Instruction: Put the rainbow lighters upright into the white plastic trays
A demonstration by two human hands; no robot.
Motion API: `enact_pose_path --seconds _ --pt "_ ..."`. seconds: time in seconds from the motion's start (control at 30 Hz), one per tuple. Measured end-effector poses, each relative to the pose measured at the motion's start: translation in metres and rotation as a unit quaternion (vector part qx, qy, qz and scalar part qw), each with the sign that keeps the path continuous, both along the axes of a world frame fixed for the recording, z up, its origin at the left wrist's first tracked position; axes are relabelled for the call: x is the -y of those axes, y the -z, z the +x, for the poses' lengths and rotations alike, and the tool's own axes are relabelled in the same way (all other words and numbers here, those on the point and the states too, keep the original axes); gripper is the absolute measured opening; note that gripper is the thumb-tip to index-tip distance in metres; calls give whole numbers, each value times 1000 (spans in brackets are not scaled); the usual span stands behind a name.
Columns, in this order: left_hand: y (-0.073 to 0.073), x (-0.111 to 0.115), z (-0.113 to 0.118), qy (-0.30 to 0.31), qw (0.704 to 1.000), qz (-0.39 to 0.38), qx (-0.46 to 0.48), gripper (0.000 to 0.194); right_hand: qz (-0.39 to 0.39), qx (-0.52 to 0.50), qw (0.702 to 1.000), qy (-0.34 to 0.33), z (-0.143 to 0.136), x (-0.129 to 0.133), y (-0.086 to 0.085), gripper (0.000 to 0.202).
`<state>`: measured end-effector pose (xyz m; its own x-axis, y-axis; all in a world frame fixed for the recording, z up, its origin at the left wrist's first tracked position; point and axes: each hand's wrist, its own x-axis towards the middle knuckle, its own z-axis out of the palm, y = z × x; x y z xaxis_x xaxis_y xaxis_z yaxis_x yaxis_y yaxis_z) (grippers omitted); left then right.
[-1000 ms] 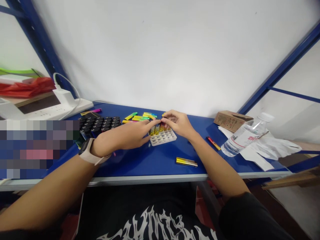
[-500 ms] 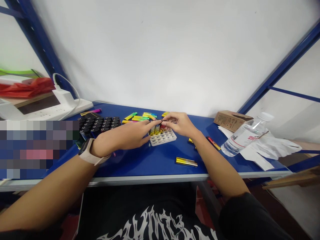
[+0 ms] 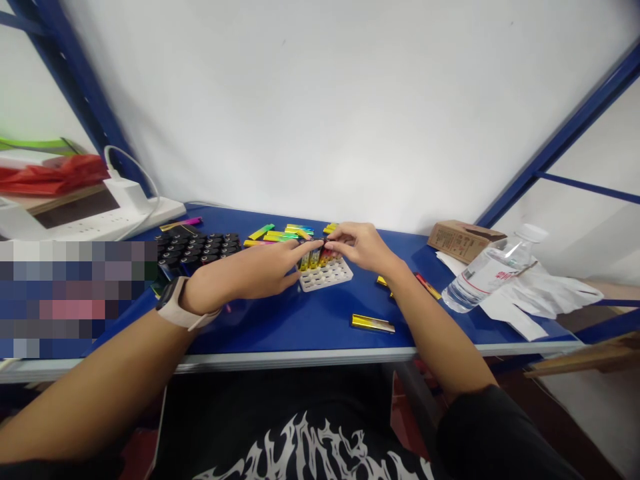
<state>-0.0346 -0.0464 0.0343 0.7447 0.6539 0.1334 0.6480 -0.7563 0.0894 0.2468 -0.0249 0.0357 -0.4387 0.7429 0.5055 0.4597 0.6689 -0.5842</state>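
A white tray with rows of holes sits on the blue table, with several black-topped, shiny yellow pieces standing upright in its far rows. A red piece stands at their right end. My left hand reaches over the tray from the left, index finger stretched across the black tops and thumb lower by the tray's edge. At the right end of the row, my right hand has thumb and fingers pinched at a black top, which they partly cover.
Many black-topped pieces stand in a block at left. Shiny coloured cases lie behind the tray; a yellow one lies in front. A water bottle, a cardboard box and a white power strip are also here.
Both hands stay almost where they were over the tray. The right fingertips have shifted very slightly at the row's right end.
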Motion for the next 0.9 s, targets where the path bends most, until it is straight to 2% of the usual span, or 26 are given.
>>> enact_pose_path --seconds 0.1,0.3,0.63,0.9 --pt "0 0 0 4 1000 -14 -4 77 4 15 1000 -1 2 -1 -1 12" --pt "-3 2 0 -5 1000 -17 -8 77 -50 -1 998 -29 8 -3 2 16" --pt "-4 3 2 -13 999 -15 -30 77 76 59 995 -20 2 0 -3 11" --pt "-4 2 1 -11 999 -24 -28 81 60 93 994 -21 0 2 -4 15"
